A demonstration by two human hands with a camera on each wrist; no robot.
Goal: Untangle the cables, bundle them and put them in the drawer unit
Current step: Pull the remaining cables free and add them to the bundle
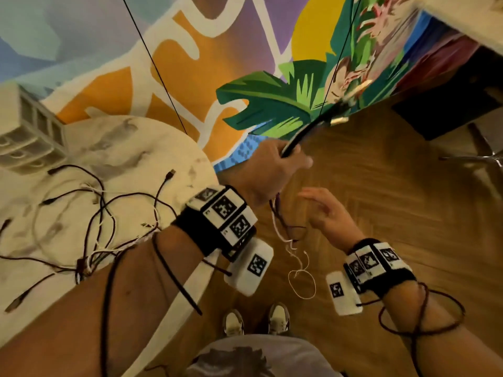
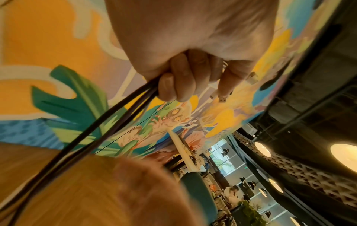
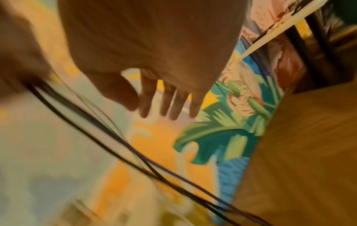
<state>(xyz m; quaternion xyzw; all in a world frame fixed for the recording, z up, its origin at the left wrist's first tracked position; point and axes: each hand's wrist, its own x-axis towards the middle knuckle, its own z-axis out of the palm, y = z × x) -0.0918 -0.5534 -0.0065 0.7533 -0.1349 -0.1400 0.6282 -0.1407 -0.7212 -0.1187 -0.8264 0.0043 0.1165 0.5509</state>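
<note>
My left hand [image 1: 275, 170] is raised over the floor, fingers [image 2: 179, 79] curled round a bunch of black and white cables [image 1: 295, 140]. Plug ends [image 2: 222, 99] stick out past the fist, and strands [image 1: 288, 235] with a white loop hang below it. My right hand [image 1: 324, 208] floats just right of the dangling strands, fingers [image 3: 170, 105] straight and spread, holding nothing. A tangle of dark and white cables [image 1: 92, 229] lies on the round marble table [image 1: 109, 142]. The white drawer unit [image 1: 30, 134] stands at the table's far left.
Wood parquet floor [image 1: 381, 200] lies under both hands, and a colourful mural wall [image 1: 190, 63] rises behind. A dark box [image 1: 449, 110] and chair legs stand at the far right. My shoes [image 1: 255, 319] show near the table's edge. Camera cords loop round both forearms.
</note>
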